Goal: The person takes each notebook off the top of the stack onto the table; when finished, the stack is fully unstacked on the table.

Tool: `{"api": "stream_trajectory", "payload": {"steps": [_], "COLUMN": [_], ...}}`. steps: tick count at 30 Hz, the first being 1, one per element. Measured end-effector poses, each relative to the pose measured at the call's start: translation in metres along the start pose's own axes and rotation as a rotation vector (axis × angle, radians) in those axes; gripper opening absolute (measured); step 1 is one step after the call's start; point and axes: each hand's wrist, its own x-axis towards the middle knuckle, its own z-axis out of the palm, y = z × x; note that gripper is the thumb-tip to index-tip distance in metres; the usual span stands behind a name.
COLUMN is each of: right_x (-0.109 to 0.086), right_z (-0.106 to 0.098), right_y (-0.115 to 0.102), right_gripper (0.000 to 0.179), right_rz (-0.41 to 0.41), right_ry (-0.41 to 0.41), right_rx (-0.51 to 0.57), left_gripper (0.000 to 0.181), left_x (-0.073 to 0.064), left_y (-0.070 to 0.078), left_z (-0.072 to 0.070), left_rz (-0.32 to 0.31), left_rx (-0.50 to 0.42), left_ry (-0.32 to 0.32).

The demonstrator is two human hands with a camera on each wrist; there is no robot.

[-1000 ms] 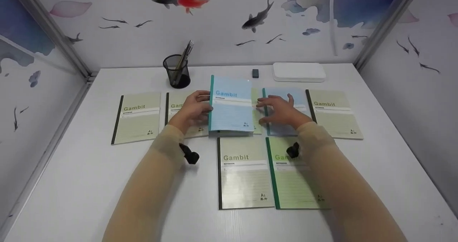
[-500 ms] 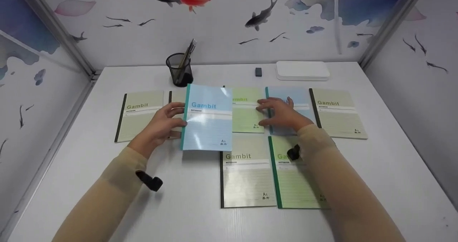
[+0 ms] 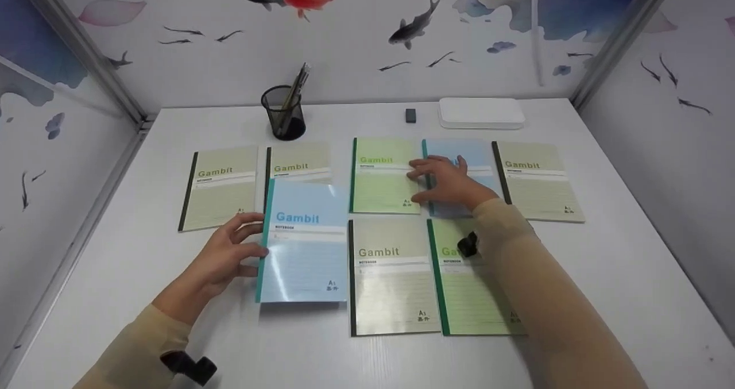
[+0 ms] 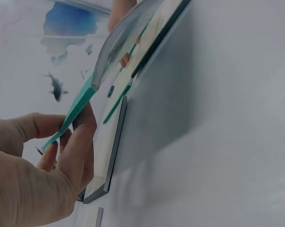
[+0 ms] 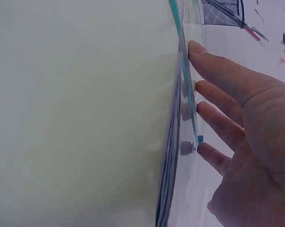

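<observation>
My left hand (image 3: 221,257) pinches the teal spine of a blue notebook (image 3: 307,265). That notebook is raised off the table, its lower edge above a shadow, and it overlaps the bottom of a beige notebook (image 3: 298,159). In the left wrist view, thumb and fingers of the left hand (image 4: 43,175) grip the spine of the blue notebook (image 4: 77,108). My right hand (image 3: 445,182) has its fingers spread at the right edge of a green notebook (image 3: 379,188), over a second blue notebook (image 3: 481,153). The right wrist view shows the right hand's (image 5: 249,123) fingertips near a notebook's edge.
Beige notebooks lie at the row's left (image 3: 221,191) and right (image 3: 542,188) ends. Nearer sit another beige notebook (image 3: 393,297) and a green notebook (image 3: 474,300). Behind stand a mesh pen cup (image 3: 284,116), a small dark block (image 3: 410,115) and a white box (image 3: 481,113).
My left hand has carried the blue notebook left and toward me, from above the green notebook to beside the near beige one. The green notebook is uncovered. The right hand stays almost still.
</observation>
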Motion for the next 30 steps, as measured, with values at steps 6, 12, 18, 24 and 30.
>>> {"api": "stream_trajectory", "payload": {"steps": [6,12,18,24,30], "right_x": [0.002,0.000,-0.001,-0.002,-0.002], "right_z": [0.001,0.000,0.002,0.003,0.001], "right_y": [-0.004,-0.003,-0.001,-0.001,-0.004], "right_gripper": [0.056,0.055,0.055,0.056,0.055], "right_rz": [0.023,0.036,0.034,0.034,0.045], "right_ry": [0.002,0.014,0.010,0.003,0.011], "right_rx": [-0.002,0.013,0.018,0.029,0.028], "left_gripper": [0.071,0.073,0.072,0.075,0.093], "left_x": [-0.027,-0.037,-0.037,-0.038,-0.036], "left_y": [-0.014,-0.024,-0.026,-0.025,-0.020], "left_z": [-0.008,-0.005,0.004,0.010,0.015], "left_rz": [-0.022,-0.064,-0.083,-0.038,0.028], "left_rx": [-0.001,0.008,0.086,0.285,0.564], "left_ry": [0.013,-0.004,0.019,0.042,0.065]}}
